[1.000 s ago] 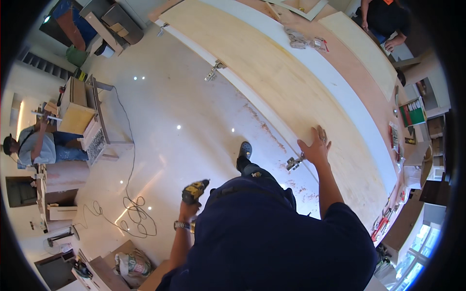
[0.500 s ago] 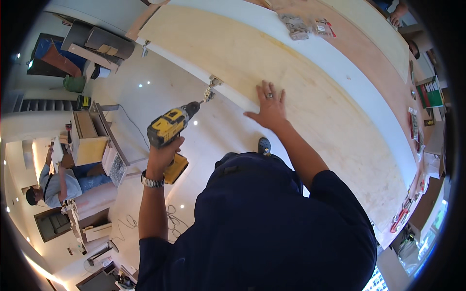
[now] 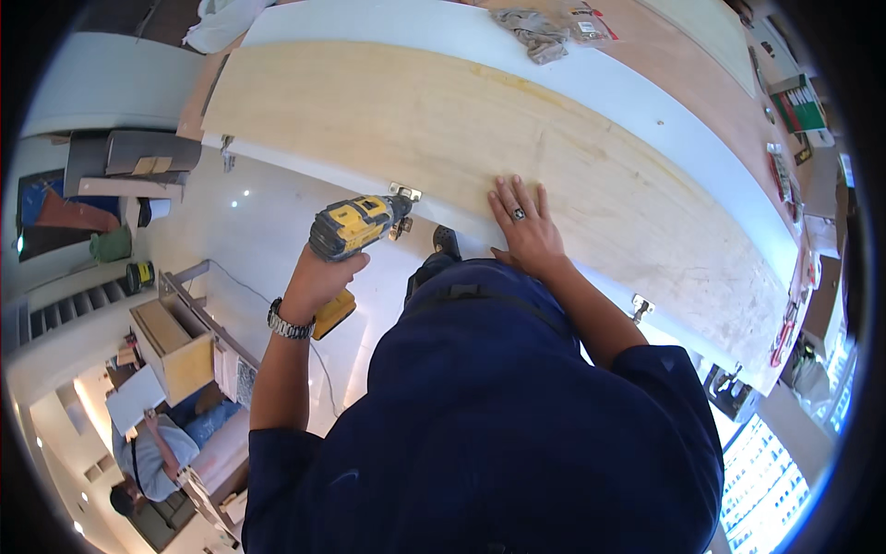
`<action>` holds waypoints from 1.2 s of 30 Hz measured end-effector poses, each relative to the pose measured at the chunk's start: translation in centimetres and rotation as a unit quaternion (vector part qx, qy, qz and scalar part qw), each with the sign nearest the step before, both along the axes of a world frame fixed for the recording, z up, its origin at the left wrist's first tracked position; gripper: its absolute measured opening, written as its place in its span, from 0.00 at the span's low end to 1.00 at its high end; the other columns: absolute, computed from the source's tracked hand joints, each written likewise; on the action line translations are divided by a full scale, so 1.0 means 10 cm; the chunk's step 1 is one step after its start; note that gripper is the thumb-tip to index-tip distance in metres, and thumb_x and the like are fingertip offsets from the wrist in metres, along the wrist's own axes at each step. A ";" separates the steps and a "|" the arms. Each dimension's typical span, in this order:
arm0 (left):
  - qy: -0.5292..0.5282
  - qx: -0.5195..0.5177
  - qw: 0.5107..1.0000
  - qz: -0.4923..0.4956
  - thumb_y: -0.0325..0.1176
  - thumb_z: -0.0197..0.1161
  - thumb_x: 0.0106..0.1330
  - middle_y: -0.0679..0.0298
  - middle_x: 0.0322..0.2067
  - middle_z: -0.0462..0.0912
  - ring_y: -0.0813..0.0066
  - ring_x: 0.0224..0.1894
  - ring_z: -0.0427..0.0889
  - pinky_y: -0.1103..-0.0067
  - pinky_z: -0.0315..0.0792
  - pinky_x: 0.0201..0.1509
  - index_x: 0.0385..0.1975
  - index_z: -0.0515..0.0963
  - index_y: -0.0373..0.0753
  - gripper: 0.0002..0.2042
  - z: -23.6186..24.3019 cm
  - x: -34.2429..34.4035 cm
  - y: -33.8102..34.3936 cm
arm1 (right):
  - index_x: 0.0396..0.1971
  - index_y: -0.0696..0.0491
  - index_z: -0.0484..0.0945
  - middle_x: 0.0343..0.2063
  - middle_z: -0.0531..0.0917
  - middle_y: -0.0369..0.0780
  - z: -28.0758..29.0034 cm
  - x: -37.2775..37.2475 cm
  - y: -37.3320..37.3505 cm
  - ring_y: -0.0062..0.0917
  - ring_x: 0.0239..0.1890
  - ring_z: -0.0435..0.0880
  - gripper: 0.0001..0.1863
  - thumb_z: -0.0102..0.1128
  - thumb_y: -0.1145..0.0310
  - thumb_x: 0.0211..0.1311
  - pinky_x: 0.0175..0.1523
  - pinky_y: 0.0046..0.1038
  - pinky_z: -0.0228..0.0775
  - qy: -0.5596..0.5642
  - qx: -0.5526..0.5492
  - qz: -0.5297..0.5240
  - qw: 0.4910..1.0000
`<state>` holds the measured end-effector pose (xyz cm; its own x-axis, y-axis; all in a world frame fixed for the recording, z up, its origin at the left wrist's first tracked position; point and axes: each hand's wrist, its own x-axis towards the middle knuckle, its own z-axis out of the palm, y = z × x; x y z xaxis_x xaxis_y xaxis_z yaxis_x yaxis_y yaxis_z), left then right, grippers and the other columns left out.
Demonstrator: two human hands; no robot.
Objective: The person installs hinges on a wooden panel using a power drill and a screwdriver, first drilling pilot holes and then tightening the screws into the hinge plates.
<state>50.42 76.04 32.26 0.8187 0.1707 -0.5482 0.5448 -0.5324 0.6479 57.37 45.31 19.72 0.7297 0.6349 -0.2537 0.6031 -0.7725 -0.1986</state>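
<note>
My left hand [image 3: 321, 282] is wrapped round the handle of a yellow and black cordless drill [image 3: 353, 224]. The drill's front end is at the edge of a pale wooden panel [image 3: 369, 111], beside a metal cabinet hinge [image 3: 404, 192]; the bit's tip is hidden. On the panel near its close edge lies my right hand [image 3: 531, 235], flat with fingers spread and a ring on one finger. Another hinge [image 3: 227, 152] hangs from the panel's edge at far left, and a third hinge [image 3: 641, 307] sits right of my right arm.
Beyond the panel, a crumpled grey cloth or glove [image 3: 535, 35] lies beside a clear plastic packet [image 3: 587, 22]. Red-handled pliers [image 3: 784, 332] rest at the right end. At lower left another person [image 3: 166, 448] handles a white sheet near a wooden box [image 3: 171, 342]. A cable crosses the floor.
My view has turned and I have stepped along the panel. The drill has come closer to the panel's edge, its front now at the middle hinge. My right hand still presses flat on the wood.
</note>
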 end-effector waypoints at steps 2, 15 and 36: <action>0.001 -0.003 0.999 -0.036 0.31 0.65 0.55 0.65 0.27 0.81 0.80 0.23 0.78 0.81 0.74 0.28 0.41 0.77 0.33 0.14 0.02 0.10 0.10 | 0.70 0.48 0.49 0.72 0.46 0.39 0.01 -0.01 0.00 0.36 0.74 0.41 0.52 0.66 0.46 0.49 0.74 0.50 0.30 0.002 0.001 -0.008 1.000; 0.090 -0.008 0.992 -0.093 0.30 0.65 0.55 0.64 0.31 0.82 0.79 0.29 0.78 0.79 0.74 0.33 0.45 0.76 0.34 0.17 0.12 0.43 0.33 | 0.69 0.46 0.54 0.71 0.50 0.37 -0.01 -0.03 0.01 0.33 0.74 0.43 0.54 0.69 0.43 0.42 0.75 0.47 0.30 0.005 0.027 -0.032 0.999; 0.098 0.020 0.988 -0.114 0.31 0.66 0.56 0.64 0.28 0.81 0.79 0.25 0.79 0.80 0.74 0.28 0.41 0.76 0.33 0.15 0.16 0.50 0.24 | 0.69 0.43 0.52 0.72 0.49 0.34 0.05 -0.06 -0.04 0.30 0.74 0.43 0.52 0.71 0.50 0.44 0.75 0.45 0.32 0.026 0.052 -0.044 0.997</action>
